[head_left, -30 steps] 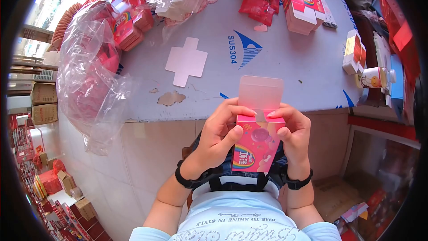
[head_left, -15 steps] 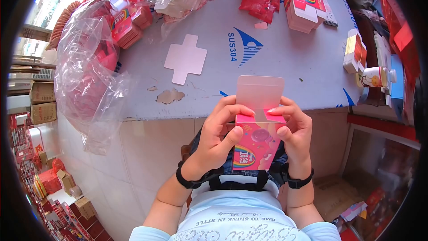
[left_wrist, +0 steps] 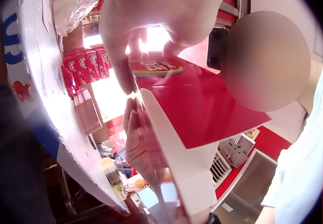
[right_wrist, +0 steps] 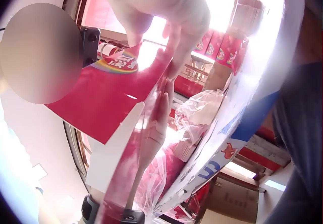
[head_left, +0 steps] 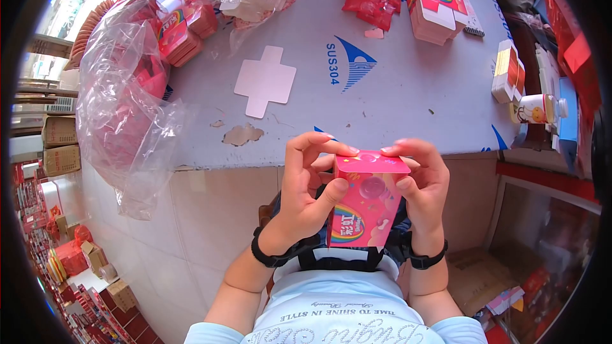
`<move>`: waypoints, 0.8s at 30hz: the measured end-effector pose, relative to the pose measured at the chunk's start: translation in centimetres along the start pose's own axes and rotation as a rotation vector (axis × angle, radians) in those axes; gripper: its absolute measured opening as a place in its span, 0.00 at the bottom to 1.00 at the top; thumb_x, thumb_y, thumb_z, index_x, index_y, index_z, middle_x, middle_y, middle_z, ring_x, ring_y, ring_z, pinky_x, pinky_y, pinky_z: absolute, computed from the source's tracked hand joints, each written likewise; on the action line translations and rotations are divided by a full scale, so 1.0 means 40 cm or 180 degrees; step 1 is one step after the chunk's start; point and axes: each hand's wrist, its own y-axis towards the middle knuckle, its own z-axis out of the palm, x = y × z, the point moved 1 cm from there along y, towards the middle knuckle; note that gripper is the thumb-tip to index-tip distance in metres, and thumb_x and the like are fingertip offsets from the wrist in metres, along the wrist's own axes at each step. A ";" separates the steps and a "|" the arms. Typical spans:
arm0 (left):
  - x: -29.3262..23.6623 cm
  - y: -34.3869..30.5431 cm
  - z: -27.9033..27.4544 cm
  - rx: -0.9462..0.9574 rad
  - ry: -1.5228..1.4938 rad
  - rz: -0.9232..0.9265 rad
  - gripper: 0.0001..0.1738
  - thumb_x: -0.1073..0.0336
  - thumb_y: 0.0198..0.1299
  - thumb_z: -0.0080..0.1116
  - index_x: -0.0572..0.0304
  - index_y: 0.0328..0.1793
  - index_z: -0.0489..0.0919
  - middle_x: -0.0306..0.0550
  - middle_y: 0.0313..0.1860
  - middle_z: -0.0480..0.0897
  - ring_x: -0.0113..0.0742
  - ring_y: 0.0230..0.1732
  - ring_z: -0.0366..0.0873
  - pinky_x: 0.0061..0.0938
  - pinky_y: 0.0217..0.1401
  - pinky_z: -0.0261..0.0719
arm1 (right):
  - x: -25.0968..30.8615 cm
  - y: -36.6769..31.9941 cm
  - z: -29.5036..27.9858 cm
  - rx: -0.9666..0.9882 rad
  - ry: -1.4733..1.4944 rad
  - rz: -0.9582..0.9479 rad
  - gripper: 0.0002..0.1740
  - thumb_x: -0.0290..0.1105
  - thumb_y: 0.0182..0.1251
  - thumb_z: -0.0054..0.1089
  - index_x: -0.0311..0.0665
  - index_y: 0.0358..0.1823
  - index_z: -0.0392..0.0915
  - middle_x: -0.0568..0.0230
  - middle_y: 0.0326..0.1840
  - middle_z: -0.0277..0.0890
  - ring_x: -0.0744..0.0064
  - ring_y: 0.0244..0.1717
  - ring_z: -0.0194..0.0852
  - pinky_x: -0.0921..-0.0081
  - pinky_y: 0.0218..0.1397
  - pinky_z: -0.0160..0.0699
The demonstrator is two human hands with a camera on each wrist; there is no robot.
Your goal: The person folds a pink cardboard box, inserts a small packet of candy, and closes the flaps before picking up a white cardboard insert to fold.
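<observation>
A pink candy box (head_left: 368,210) with a rainbow print is held over the lap in front of the table edge. My left hand (head_left: 308,185) grips its left side, thumb on the front and fingertips on the top flap (head_left: 373,163). The right hand (head_left: 426,181) holds the opposite side the same way, its index finger on that flap. The flap lies folded over toward the front. From the left wrist, a loose red flap (left_wrist: 202,103) and a white inner panel (left_wrist: 186,168) show on the box's near end.
A cross-shaped white card (head_left: 264,81) lies on the table (head_left: 306,108). Stacked flat cartons (head_left: 430,22) and red packets (head_left: 370,9) are at the back. A clear plastic bag (head_left: 124,108) hangs over the left edge; a small jar (head_left: 535,110) stands at right.
The box's top flap, raised upright before, is folded down over the top toward the front. Fingers of both hands moved from the small side flaps onto it.
</observation>
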 end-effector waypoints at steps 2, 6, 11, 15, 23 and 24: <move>-0.003 -0.001 -0.002 -0.0037 0.0033 -0.0006 0.20 0.65 0.64 0.52 0.61 0.59 0.61 0.52 0.53 0.70 0.38 0.54 0.74 0.28 0.48 0.81 | -0.011 0.000 -0.017 0.0299 -0.0556 -0.0247 0.14 0.29 0.56 0.66 0.27 0.41 0.78 0.51 0.47 0.75 0.68 0.46 0.78 0.79 0.42 0.83; -0.010 0.004 -0.018 0.0190 0.0635 -0.0064 0.17 0.63 0.64 0.53 0.64 0.56 0.70 0.51 0.51 0.72 0.36 0.53 0.74 0.26 0.47 0.81 | -0.011 0.000 -0.017 0.0312 -0.0557 -0.0311 0.13 0.27 0.56 0.65 0.27 0.41 0.78 0.51 0.47 0.75 0.68 0.47 0.78 0.78 0.43 0.83; -0.022 0.003 -0.015 0.0228 0.0991 0.0097 0.14 0.62 0.63 0.54 0.65 0.49 0.76 0.50 0.51 0.72 0.36 0.53 0.73 0.26 0.47 0.81 | -0.003 -0.002 -0.019 0.0466 -0.0748 -0.0560 0.12 0.24 0.55 0.65 0.27 0.41 0.78 0.51 0.46 0.76 0.67 0.47 0.78 0.77 0.44 0.83; -0.019 0.001 0.002 0.0203 0.0732 0.0153 0.16 0.62 0.61 0.56 0.64 0.52 0.74 0.52 0.54 0.71 0.37 0.55 0.73 0.27 0.48 0.81 | 0.008 -0.004 -0.015 0.0436 -0.0901 -0.0660 0.12 0.23 0.54 0.66 0.27 0.40 0.79 0.50 0.46 0.76 0.66 0.47 0.78 0.75 0.45 0.83; -0.014 -0.006 -0.006 0.0402 0.0564 -0.0573 0.21 0.69 0.53 0.64 0.59 0.54 0.74 0.50 0.53 0.75 0.36 0.50 0.77 0.25 0.47 0.80 | 0.005 -0.006 -0.023 0.0472 -0.0911 -0.0765 0.13 0.23 0.54 0.66 0.27 0.41 0.78 0.49 0.47 0.75 0.64 0.49 0.78 0.74 0.47 0.83; -0.012 -0.006 -0.007 0.0371 0.0595 -0.0549 0.22 0.70 0.52 0.64 0.59 0.54 0.74 0.49 0.50 0.76 0.35 0.49 0.78 0.25 0.46 0.81 | 0.006 -0.006 -0.022 0.0471 -0.0911 -0.0764 0.13 0.23 0.54 0.66 0.27 0.41 0.78 0.49 0.47 0.75 0.64 0.49 0.78 0.74 0.47 0.83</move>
